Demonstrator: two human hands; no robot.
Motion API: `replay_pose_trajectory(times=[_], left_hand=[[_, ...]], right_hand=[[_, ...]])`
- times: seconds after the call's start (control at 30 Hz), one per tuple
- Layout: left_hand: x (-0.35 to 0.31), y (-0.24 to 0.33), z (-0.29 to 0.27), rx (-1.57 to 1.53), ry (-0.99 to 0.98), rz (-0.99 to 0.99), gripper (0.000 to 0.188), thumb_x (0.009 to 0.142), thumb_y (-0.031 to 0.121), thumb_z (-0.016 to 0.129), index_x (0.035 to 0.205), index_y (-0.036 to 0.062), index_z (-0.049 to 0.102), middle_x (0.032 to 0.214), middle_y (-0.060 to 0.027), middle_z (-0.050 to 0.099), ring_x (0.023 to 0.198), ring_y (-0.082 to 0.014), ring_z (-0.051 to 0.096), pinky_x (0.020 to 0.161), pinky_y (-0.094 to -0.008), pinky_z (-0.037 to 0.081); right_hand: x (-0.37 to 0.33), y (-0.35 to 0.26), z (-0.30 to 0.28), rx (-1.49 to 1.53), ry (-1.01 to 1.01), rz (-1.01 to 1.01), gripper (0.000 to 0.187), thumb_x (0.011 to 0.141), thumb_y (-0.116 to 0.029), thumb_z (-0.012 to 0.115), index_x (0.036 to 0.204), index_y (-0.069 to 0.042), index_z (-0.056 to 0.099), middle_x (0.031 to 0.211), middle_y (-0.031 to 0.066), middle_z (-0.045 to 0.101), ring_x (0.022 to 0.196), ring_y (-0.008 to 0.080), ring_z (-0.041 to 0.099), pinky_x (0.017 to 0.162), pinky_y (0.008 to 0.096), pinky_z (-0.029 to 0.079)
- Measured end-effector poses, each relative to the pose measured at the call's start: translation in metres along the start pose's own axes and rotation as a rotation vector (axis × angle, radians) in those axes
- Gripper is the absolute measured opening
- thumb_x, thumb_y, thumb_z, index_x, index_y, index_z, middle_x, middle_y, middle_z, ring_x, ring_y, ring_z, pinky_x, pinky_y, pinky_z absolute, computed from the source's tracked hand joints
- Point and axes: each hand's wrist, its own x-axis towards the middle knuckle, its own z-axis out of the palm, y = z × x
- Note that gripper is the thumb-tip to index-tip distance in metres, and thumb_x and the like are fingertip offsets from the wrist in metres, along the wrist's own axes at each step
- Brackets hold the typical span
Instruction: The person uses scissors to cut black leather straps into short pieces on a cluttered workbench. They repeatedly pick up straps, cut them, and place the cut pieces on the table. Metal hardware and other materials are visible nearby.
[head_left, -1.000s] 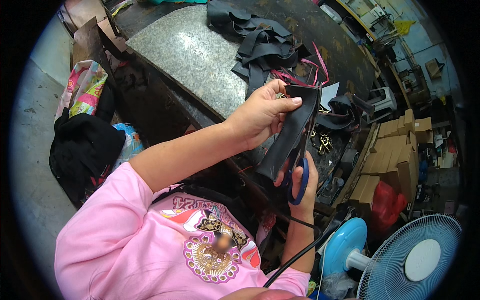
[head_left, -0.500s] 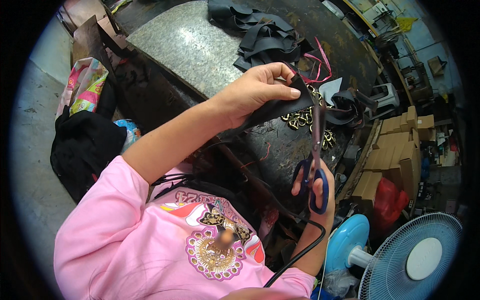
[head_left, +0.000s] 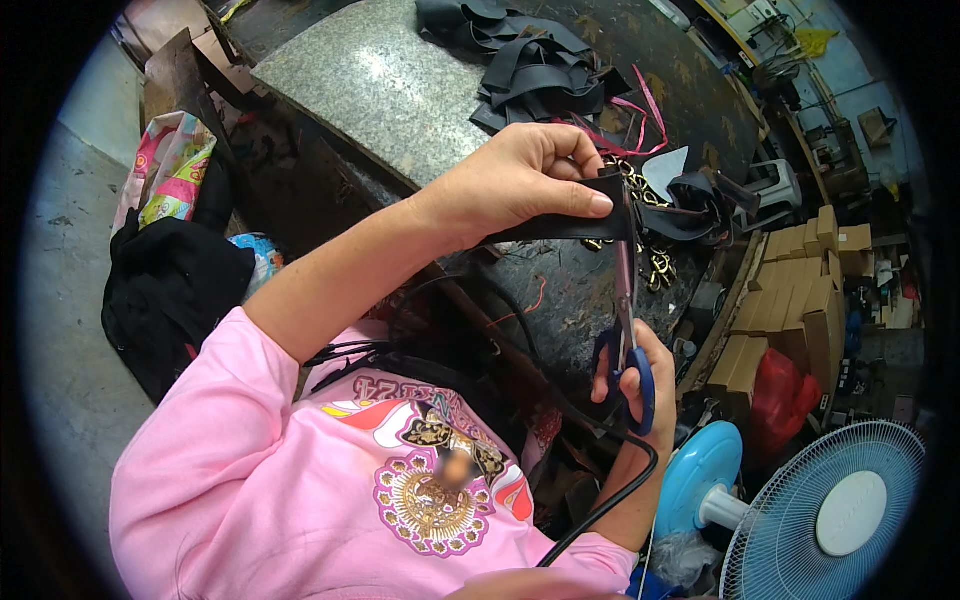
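Note:
My left hand [head_left: 545, 180] pinches the end of a black leather strap [head_left: 560, 226] between thumb and fingers, above the dark table. In my right hand [head_left: 645, 375] are blue-handled scissors [head_left: 627, 310], gripped by the finger loops and pointing away from me. Their blades lie along the strap's right end and look nearly closed; whether they are cutting into it I cannot tell. Behind and below the strap lie several gold-coloured metal clasps [head_left: 658, 268]. A pink ribbon [head_left: 655, 110] curls just beyond my left hand.
A heap of black strips [head_left: 540, 75] lies at the table's far side, beside a grey speckled slab [head_left: 370, 75]. Cardboard boxes [head_left: 790, 310] and a red bag [head_left: 780, 390] stand to the right. A fan [head_left: 850, 510] is near at lower right. A black cable [head_left: 610, 505] crosses my right forearm.
The strap's end has turned flatter and more level in my left hand. The scissor blades have come closer together and moved slightly left, against the strap's end.

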Motion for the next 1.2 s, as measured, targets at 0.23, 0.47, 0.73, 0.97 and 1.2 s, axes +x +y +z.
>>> replay_pose_trajectory(times=[0.23,0.47,0.73,0.97,1.2], left_hand=[[-0.002,-0.003,0.006,-0.057,0.052,-0.007,0.020,0.078,0.007,0.070,0.090,0.0025,0.055,0.077,0.0006,0.061,0.069,-0.0022,0.057,0.063,-0.0146,0.046],[0.000,-0.003,0.008,-0.050,0.026,-0.040,0.019,0.077,0.008,0.071,0.088,0.0028,0.055,0.075,0.0013,0.060,0.067,-0.0018,0.056,0.060,-0.0142,0.044],[-0.002,-0.002,0.010,-0.001,0.026,-0.058,0.019,0.077,0.011,0.072,0.086,0.0034,0.056,0.072,0.0025,0.058,0.065,-0.0009,0.054,0.059,-0.0140,0.042],[0.008,0.009,-0.007,0.246,-0.141,-0.111,0.018,0.074,0.011,0.074,0.083,0.0001,0.064,0.074,0.0013,0.062,0.067,-0.0039,0.056,0.062,-0.0175,0.043],[0.018,0.031,-0.021,0.557,-0.534,-0.107,0.017,0.071,0.009,0.075,0.076,-0.0007,0.063,0.066,0.0011,0.060,0.060,-0.0048,0.053,0.056,-0.0201,0.042]], right_hand=[[-0.004,0.005,0.004,-0.020,0.089,-0.002,0.069,0.063,-0.059,0.075,0.087,0.002,0.052,0.064,0.0031,0.051,0.045,0.0111,0.053,0.039,0.0199,0.041],[-0.004,0.009,0.003,0.045,0.030,-0.040,0.057,0.068,-0.046,0.077,0.087,0.001,0.051,0.070,0.0030,0.051,0.051,0.0100,0.055,0.046,0.0203,0.044],[-0.006,0.016,0.005,0.057,0.071,0.011,0.050,0.071,-0.038,0.078,0.089,0.001,0.050,0.072,0.0032,0.052,0.052,0.0099,0.056,0.049,0.0199,0.044],[-0.009,0.000,-0.009,0.032,-0.034,0.066,0.066,0.063,-0.057,0.077,0.086,-0.001,0.050,0.067,0.0026,0.053,0.053,0.0101,0.055,0.049,0.0208,0.043],[-0.019,-0.023,-0.029,-0.005,-0.163,0.218,0.064,0.062,-0.052,0.080,0.084,0.002,0.052,0.071,0.0034,0.053,0.052,0.0095,0.055,0.046,0.0197,0.043]])
